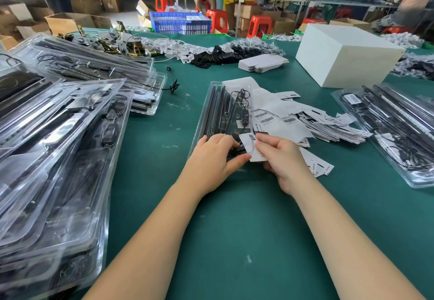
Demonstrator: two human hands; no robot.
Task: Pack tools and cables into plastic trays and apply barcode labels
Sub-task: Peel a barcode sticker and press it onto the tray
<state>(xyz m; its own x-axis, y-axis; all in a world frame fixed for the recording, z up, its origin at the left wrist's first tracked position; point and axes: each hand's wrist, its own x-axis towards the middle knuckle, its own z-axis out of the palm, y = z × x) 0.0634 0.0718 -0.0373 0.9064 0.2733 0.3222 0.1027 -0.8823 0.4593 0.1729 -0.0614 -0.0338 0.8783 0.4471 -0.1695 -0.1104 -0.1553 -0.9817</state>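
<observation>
Centre of frame: one clear plastic tray [220, 116] lies lengthwise on the green table [234, 229], holding black rods and a coiled black cable [243, 102]. Left hand [211, 158] rests on the tray's near end, fingers laid over the top, thumb curled under the edge, gripping it. Right hand [279, 158] pinches a white barcode label [249, 147] between thumb and fingertips at the tray's near right corner; label touches the tray.

Surroundings: just right of the tray, a loose heap of barcode label sheets [317, 123], overlapping the tray's right edge. Left of frame, a tall slumped stack of filled trays [54, 158]; count not readable. Right edge, another filled tray pile [394, 130], one label visible on top. Upper right, one white box [347, 53]. Upper centre, one blue crate [180, 23] behind the table; four red stools [217, 20] visible beyond. Top centre, mixed heaps of black and white small parts [234, 50].
</observation>
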